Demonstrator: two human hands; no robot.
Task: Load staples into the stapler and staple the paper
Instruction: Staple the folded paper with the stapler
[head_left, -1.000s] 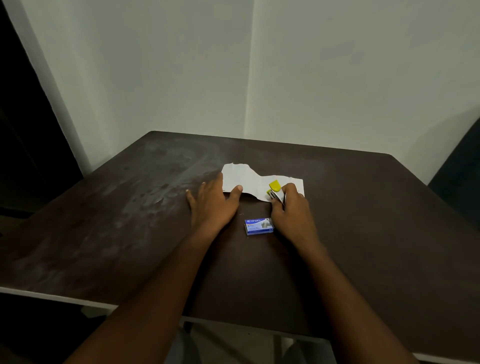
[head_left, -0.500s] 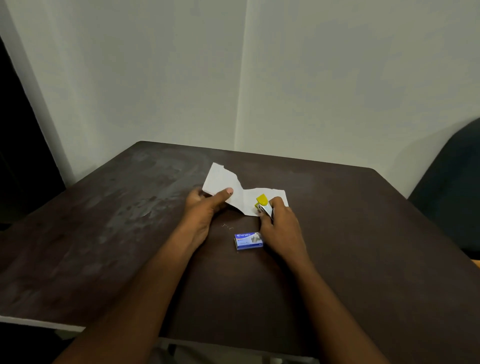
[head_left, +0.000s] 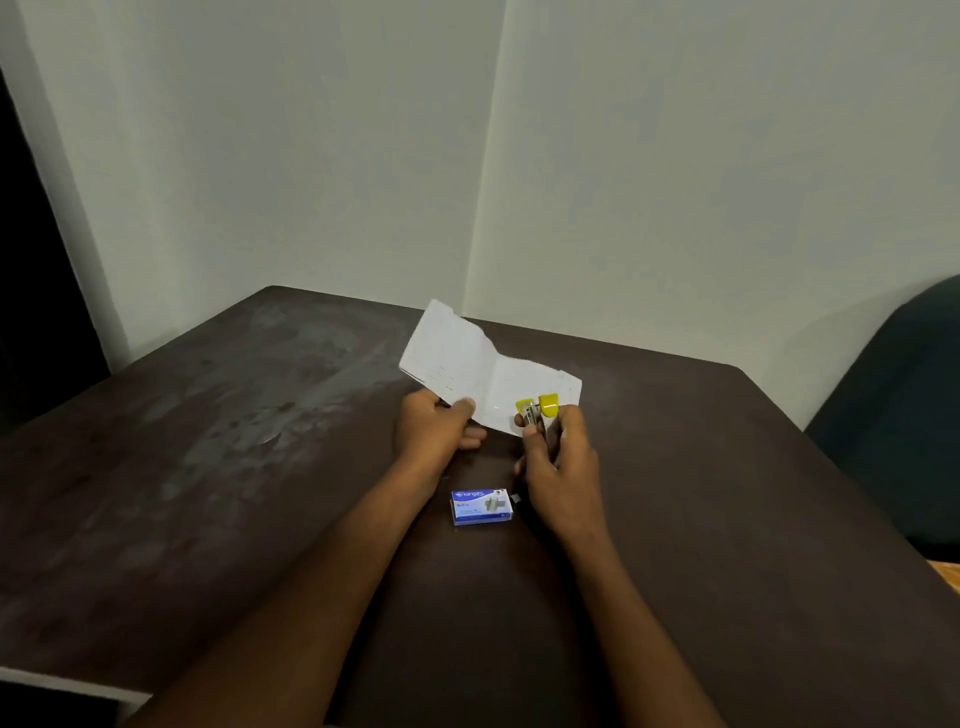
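Note:
A white sheet of paper (head_left: 467, 358) with a torn edge is lifted off the table, its left end tilted up. My left hand (head_left: 434, 426) pinches its lower left edge between thumb and fingers. My right hand (head_left: 558, 467) grips a small yellow stapler (head_left: 540, 408), whose yellow jaws sit at the paper's lower right edge. A small blue and white staple box (head_left: 482, 506) lies flat on the table between my wrists, closer to the right one.
The dark brown table (head_left: 208, 467) has a pale smudged patch on its left half and stands in a corner of light walls. A dark chair (head_left: 904, 405) stands past the table's right edge.
My left hand went from lying flat on the table to pinching the paper and lifting it. The paper rose off the table, and the stapler in my right hand rose with it.

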